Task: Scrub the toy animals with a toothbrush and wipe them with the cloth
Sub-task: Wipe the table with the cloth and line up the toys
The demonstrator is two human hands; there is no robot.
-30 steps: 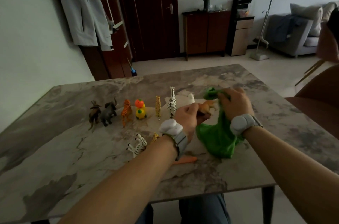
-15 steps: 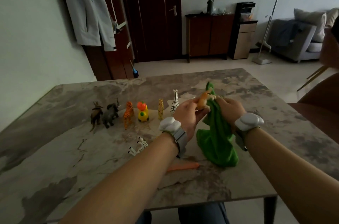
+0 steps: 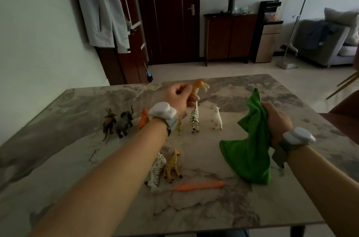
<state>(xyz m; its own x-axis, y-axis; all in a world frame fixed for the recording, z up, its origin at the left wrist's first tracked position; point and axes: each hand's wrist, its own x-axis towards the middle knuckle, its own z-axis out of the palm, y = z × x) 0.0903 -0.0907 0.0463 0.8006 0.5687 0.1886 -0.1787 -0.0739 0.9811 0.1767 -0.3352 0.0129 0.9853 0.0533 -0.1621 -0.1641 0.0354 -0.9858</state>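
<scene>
Two bare hands reach over a marble-patterned table (image 3: 77, 159). The left hand (image 3: 179, 97) is raised above the far end of a row of toy animals, its fingers (image 3: 191, 98) pinched around a tan toy animal (image 3: 200, 87), which is blurred and held clear of the table. The right hand (image 3: 276, 120) grips a bunched green cloth (image 3: 248, 155); its fingers are closed on the fabric, and the cloth's lower end hangs down to the table. In the row, taking the upright zebra (image 3: 194, 118) as landmark, a white animal (image 3: 217, 119) stands just to its right, and to its left stand a small giraffe (image 3: 179, 126), a tiger (image 3: 143, 120), a grey elephant (image 3: 125, 122) and a brown horned animal (image 3: 109, 123). Nearer the person than the zebra, a second zebra (image 3: 156, 170) lies tipped beside a yellow giraffe (image 3: 172, 165). An orange toothbrush (image 3: 198, 186) lies flat just in front of those two.
</scene>
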